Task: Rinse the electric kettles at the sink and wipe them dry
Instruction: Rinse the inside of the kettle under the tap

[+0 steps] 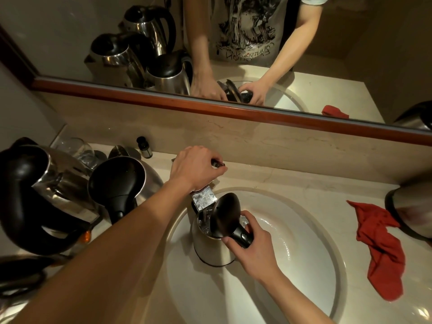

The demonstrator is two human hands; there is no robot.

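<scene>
The kettle (211, 244) stands in the sink (311, 230) with its lid (228, 212) up, right under the tap (203, 198). The right hand (254, 244) grips its black handle, and the left hand (195, 168) curls round the tap lever. I think it is best to hold the kettle steady, turn the water on slowly, and keep water off the bottom. The red cloth (378, 249) waits near the sink for wiping.

Over the white sink (304, 265), the right hand (253, 245) grips the black handle of a steel kettle (211, 246) with its lid up beneath the faucet (203, 199), the left hand (195, 168) grasps the tap lever, 2 kettles (58, 190) stand left, and a red cloth (381, 249) lies right.
</scene>
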